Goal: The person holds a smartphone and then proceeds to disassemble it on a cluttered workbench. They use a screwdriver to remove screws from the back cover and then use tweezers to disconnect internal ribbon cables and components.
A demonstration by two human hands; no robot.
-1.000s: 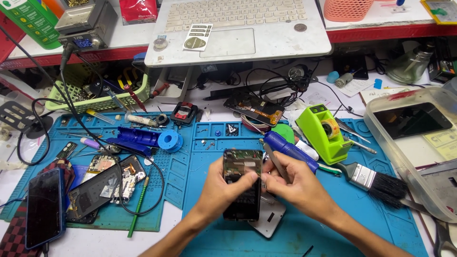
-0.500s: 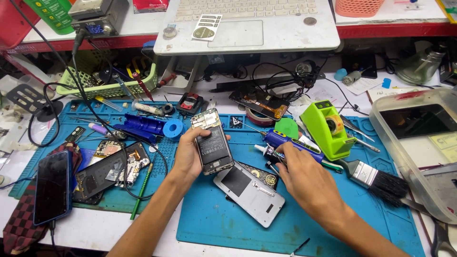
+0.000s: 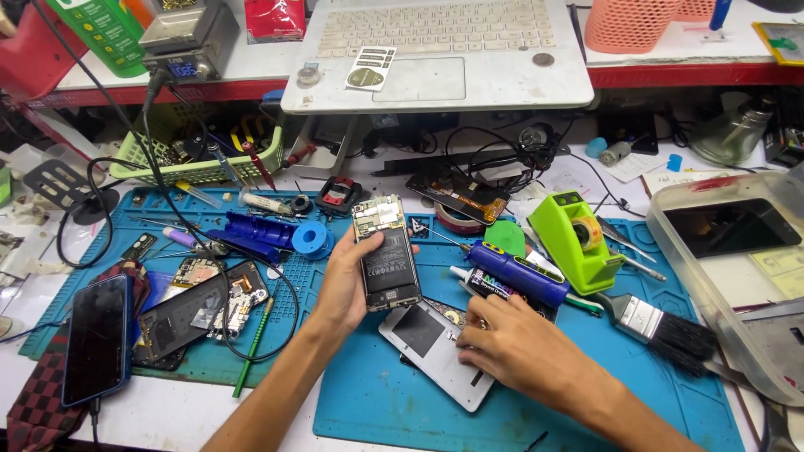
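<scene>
Left hand: grip closed around an opened smartphone, thumb on the left edge, fingers wrapped behind; the unit is raised above the blue work mat, near its centre, with the back exposed.
Opened smartphone: rear cover absent; battery and circuit board face up, board at the far end.
Right hand: rests palm down on the mat to the right of the phone, fingers curled over the edge of a grey back panel; whether anything small is pinched in the grip cannot be told.
Grey back panel: lies flat on the mat, just below the held phone.
Adjacent items: blue glue tube just beyond the right hand; green tape dispenser further right; paintbrush at right; dark phone at far left of the table.
Handling, judged: light and rigid, but fragile with components uncovered; smooth edges may slip.
Hold points, judged: the long side rails of the frame; avoid pressing the battery or board.
</scene>
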